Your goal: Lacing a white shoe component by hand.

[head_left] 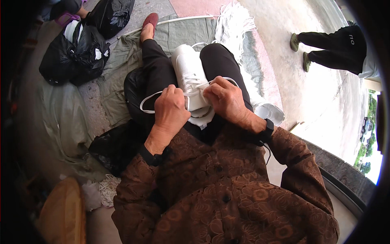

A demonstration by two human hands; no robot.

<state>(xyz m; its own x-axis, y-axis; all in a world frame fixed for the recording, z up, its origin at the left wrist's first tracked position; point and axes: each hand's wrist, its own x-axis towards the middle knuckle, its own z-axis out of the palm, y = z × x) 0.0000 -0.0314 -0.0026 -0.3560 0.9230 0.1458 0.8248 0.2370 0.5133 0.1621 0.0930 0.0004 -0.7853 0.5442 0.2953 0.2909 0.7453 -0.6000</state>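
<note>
A white lace-up shoe [187, 61] lies across my lap between my thighs, its toe pointing away from me. My left hand [171, 106] is closed on the white shoelace [148, 106] at the left of the shoe's opening, and a loop of lace hangs out to that side. On the right, my right hand [224, 97] pinches the lace too, with a strand arching over my fingers. Part of the lace runs between both hands above the tongue. My fingertips partly hide the upper eyelets.
A bundle of white laces [235, 25] hangs beyond my right knee, and another white shoe [269, 113] sits right of my thigh. Black plastic bags [75, 55] stand at the far left. A wooden stool [65, 213] is at lower left. Another person's legs [331, 44] show at upper right.
</note>
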